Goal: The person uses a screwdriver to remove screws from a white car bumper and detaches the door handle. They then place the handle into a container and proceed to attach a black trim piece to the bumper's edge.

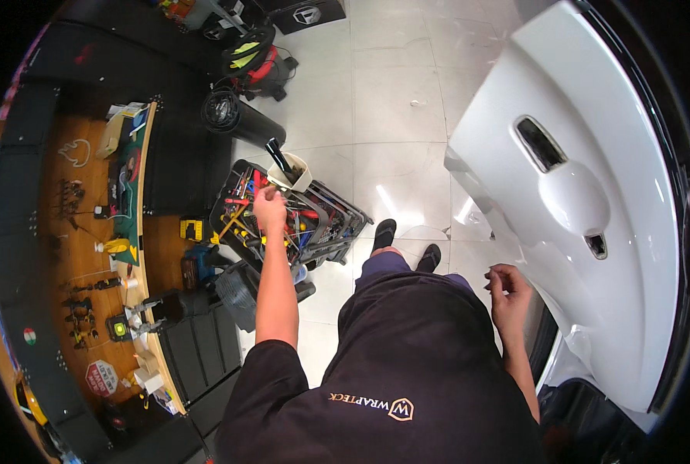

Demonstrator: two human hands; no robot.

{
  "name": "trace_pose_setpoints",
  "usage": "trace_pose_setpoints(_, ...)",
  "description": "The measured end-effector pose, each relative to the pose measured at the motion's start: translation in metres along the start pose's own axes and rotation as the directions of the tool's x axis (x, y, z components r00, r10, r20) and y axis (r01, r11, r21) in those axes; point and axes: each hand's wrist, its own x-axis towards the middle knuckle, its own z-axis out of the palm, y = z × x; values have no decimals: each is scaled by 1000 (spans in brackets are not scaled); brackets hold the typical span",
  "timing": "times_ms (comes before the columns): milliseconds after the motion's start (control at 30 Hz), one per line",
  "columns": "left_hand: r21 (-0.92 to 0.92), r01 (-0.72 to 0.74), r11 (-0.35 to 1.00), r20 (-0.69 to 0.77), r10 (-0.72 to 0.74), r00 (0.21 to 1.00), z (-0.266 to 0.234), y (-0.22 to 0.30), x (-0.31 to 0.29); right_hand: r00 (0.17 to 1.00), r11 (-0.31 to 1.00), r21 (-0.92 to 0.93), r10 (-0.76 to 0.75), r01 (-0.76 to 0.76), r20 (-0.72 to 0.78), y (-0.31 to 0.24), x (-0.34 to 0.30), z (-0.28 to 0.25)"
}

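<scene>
My left hand (pixel 271 210) is stretched out over a tool cart (pixel 326 251), just beside a white bin (pixel 302 179) at its far edge. Its fingers are drawn together; whatever they may hold is too small to name. Dark tubular items (pixel 281 158) stick up out of the bin. Under and around the hand lie pliers, screwdrivers and other hand tools with red and yellow handles. My right hand (pixel 509 294) hangs at my right side near the white car door (pixel 561 232), apart from it. Its fingers curl toward the thumb, with a tiny dark bit at the tips.
Along the left runs a wooden workbench (pixel 148 309) with tools and a yellow-black tool (pixel 196 230) beside it. Beyond the cart stand a black cylindrical bin (pixel 256 127) and a red-and-black vacuum cleaner (pixel 264 73). Pale tiles (pixel 395 100) cover the floor. My feet wear black sandals (pixel 385 233).
</scene>
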Motion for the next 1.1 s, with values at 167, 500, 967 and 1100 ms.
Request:
trace_pose_setpoints(167, 321, -163, 933, 85, 143, 986, 26, -15, 58, 995, 993, -102, -46, 54, 85, -47, 16, 36)
trace_pose_setpoints(500, 378, -372, 848, 332, 251, 909, 37, 12, 72, 890, 995, -82, 14, -57, -457, -91, 21, 27)
trace_pose_setpoints(967, -677, -562, 475, 516, 851, 97, 116, 375, -156, 825, 978, 210, 115, 5, -554, -105, 19, 64)
trace_pose_setpoints(1100, -753, -588, 296, 337, 941, 42, 142, 386, -184, 822, 964, 267, 155, -4, -548, -89, 0, 59)
